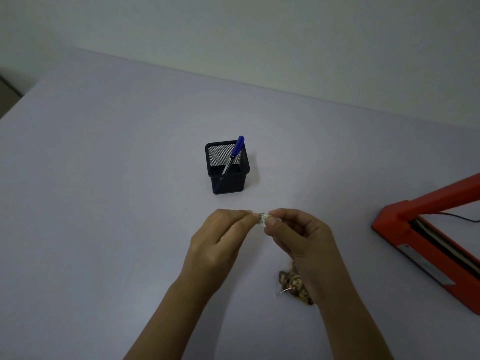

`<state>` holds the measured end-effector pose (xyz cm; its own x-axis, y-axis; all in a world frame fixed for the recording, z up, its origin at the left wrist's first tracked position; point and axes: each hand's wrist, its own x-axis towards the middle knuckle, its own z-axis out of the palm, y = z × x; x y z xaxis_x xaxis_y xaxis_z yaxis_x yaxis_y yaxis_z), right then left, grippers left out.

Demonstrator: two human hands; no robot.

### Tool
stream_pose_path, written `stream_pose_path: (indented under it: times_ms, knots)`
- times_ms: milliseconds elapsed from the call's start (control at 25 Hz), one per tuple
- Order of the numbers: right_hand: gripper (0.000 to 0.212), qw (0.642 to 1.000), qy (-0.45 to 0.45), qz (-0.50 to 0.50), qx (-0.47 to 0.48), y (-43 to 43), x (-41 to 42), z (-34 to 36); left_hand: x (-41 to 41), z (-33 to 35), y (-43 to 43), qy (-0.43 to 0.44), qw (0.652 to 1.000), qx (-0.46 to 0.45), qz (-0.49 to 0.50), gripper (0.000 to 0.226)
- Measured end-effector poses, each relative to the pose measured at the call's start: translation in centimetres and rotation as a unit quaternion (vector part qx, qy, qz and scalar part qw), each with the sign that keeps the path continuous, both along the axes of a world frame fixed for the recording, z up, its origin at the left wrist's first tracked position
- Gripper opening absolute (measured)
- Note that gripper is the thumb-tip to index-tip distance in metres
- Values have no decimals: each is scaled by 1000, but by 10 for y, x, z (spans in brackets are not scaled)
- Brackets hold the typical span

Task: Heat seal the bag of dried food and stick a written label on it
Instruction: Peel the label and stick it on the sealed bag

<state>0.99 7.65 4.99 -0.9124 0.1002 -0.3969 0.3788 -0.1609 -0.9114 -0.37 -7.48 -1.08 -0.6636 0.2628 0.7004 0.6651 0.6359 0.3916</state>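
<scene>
Pale table (104, 178); left hand (215, 245), right hand (306, 242) both pinching small label (261, 220): light, flimsy, sticky; hold edges only.

A black mesh pen holder (226, 167) stands upright near the centre of the pale lavender table (104, 178). It is square in section, with an open top. The table surface runs back to a plain light wall (259, 35), which meets it along a straight edge. At the far left edge of the view, a dark area (7, 92) lies beyond the table corner; its nature cannot be determined.
</scene>
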Motion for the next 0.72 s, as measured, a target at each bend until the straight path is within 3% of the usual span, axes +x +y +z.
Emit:
stream_pose_path:
  times_ms: [240, 560, 720]
  knots:
    - [9, 1000, 9, -1, 8, -4, 2, 1, 4, 5, -3, -1, 1000, 9, 12, 20]
    - [8, 998, 44, 15, 51, -6, 5, 3, 4, 19, 0, -181, 966, 185, -5, 11]
    - [16, 997, 52, 12, 51, -10, 5, 1, 4, 17, -2, -185, 969, 164, 24, 10]
